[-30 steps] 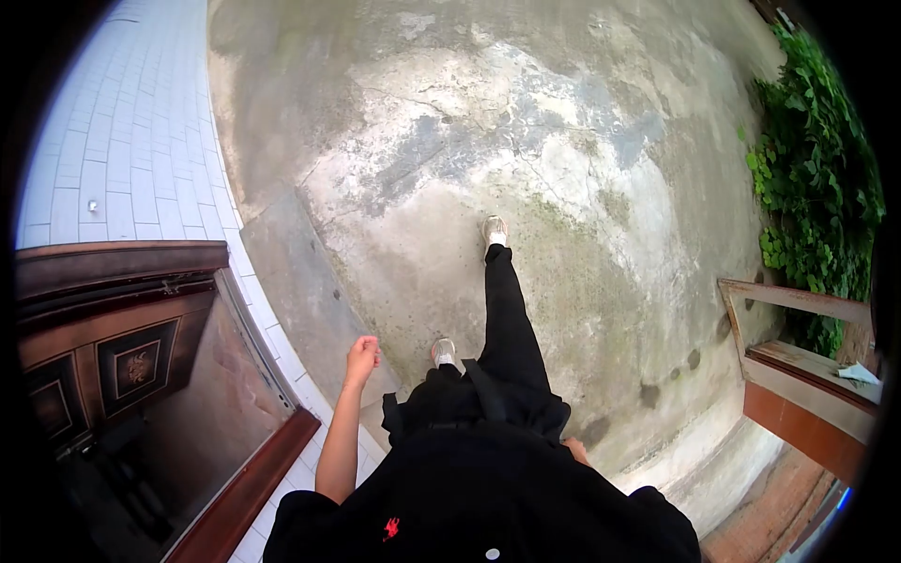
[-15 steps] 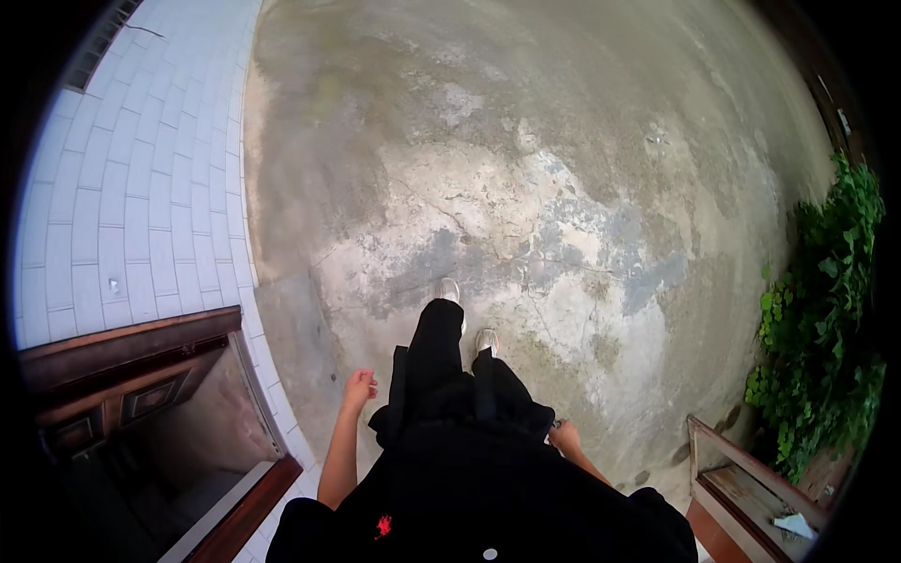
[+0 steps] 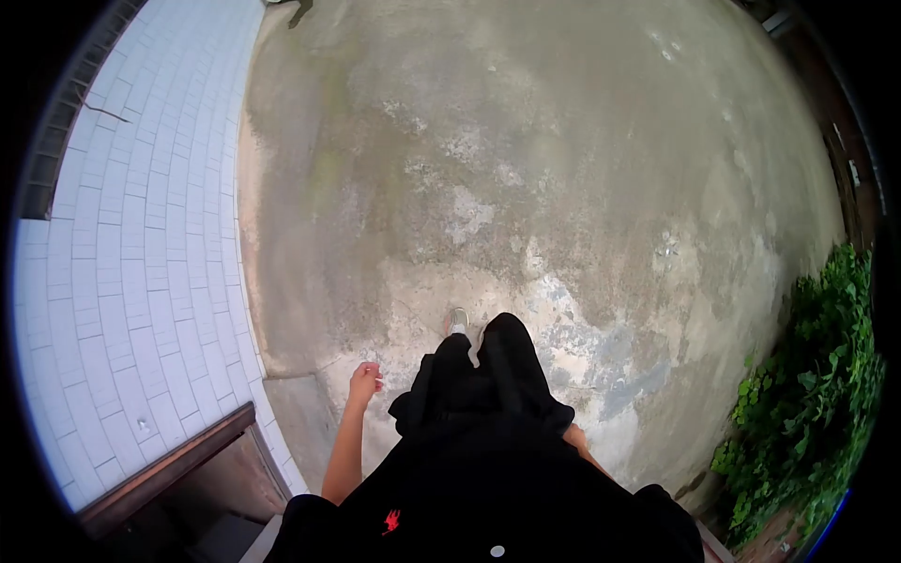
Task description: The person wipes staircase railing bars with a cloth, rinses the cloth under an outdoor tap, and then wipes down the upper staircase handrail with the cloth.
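Observation:
My left hand [image 3: 366, 382] hangs out to the left of my body above the concrete ground, its fingers loosely curled in with nothing visible in them. Close against my right hip is my right hand [image 3: 575, 437]; the black clothing [image 3: 488, 460] hides its fingers, so I cannot see what they do or hold. Below, one light shoe [image 3: 458, 320] shows in front of the black trousers [image 3: 514, 352], while the other foot is hidden under the raised right leg.
Concrete ground [image 3: 450, 169], stained and patchy, stretches ahead. Along the left runs a white tiled wall [image 3: 141, 263] with a doorway [image 3: 202, 479] at lower left. Leafy green plants [image 3: 807, 394] line the right edge. A dark object [image 3: 300, 13] shows at the far top left.
I have walked forward: the doorway, ground patches and plants have slid down in view. The right leg has swung ahead, and my right hand is now more hidden by clothing.

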A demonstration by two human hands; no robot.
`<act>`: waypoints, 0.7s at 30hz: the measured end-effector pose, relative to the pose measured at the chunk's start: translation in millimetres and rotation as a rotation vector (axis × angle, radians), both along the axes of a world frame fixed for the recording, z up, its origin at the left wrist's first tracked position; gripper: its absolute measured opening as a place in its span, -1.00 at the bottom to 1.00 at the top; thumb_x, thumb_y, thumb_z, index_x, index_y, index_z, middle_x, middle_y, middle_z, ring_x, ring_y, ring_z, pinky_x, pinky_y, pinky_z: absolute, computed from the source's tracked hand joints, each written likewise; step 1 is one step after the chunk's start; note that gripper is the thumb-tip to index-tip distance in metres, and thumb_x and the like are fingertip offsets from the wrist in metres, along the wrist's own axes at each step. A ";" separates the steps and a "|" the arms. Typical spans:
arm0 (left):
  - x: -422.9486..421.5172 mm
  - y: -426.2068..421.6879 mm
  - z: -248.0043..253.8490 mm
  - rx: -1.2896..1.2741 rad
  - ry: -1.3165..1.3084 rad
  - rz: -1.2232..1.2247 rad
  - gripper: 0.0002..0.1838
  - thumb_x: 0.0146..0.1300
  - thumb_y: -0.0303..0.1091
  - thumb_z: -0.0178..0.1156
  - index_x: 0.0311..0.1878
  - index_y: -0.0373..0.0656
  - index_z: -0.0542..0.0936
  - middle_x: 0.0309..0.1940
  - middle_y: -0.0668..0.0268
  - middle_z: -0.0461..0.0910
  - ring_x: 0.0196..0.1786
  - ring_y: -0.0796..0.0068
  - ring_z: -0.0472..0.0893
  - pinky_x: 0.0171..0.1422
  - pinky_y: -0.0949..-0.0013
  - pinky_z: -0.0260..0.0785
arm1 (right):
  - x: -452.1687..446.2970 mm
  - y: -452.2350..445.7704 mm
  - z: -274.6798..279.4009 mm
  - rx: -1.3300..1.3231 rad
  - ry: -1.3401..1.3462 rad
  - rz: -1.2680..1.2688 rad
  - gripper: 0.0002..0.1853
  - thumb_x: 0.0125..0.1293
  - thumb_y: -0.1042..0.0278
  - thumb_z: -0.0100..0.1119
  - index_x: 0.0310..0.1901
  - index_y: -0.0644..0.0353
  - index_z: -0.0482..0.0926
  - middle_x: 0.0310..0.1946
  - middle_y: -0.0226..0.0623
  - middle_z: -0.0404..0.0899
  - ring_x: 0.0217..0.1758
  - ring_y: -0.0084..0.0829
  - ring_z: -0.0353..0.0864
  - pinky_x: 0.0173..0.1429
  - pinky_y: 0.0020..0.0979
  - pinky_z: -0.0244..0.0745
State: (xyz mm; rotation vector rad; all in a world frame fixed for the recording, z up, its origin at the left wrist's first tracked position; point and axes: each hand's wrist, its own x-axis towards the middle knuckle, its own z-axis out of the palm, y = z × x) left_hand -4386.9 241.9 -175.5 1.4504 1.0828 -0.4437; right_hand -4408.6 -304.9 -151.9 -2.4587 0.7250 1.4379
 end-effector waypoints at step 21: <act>774.1 40.0 11.6 -0.036 0.057 0.097 -0.80 0.38 -0.26 0.00 -0.07 -0.13 0.50 -0.38 0.28 0.58 -0.48 0.46 0.55 -0.38 0.36 0.48 | 835.0 42.6 -40.0 0.077 0.039 0.260 -0.46 0.24 -0.14 0.03 0.05 0.14 0.55 -0.03 0.07 0.60 0.10 0.02 0.58 0.14 -0.08 0.51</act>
